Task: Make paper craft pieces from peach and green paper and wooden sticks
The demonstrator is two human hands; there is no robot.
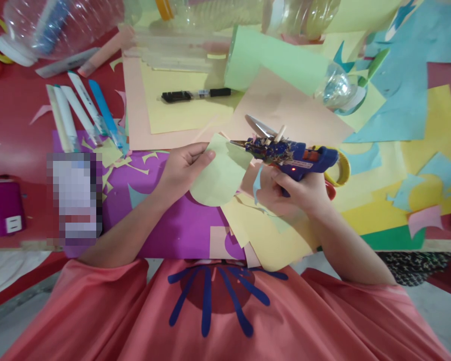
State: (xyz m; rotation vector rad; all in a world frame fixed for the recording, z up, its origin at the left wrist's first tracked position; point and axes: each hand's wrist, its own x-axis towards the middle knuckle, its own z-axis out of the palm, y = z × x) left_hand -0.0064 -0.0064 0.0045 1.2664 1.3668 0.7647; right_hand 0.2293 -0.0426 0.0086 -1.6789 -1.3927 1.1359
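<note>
My left hand [186, 168] pinches a pale green paper cutout [223, 173] by its upper left edge. The cutout has a rounded lower side and a pointed top. In my right hand [298, 193] is a blue hot glue gun [300, 158], its red light lit. Its metal nozzle points left, at the top of the cutout; whether it touches the paper I cannot tell. Frayed strands cling around the gun's front. Behind the gun lie scissors [261, 126] with red and yellow handles, partly hidden by the gun and my hand.
A bottle wrapped in green paper [278, 60] lies beyond my hands, near a black pen [195, 95]. Several markers [80, 103] lie at the left, above a blurred-out object [77, 198]. Purple paper [165, 230], yellow sheets and blue scraps cover much of the red table [18, 115].
</note>
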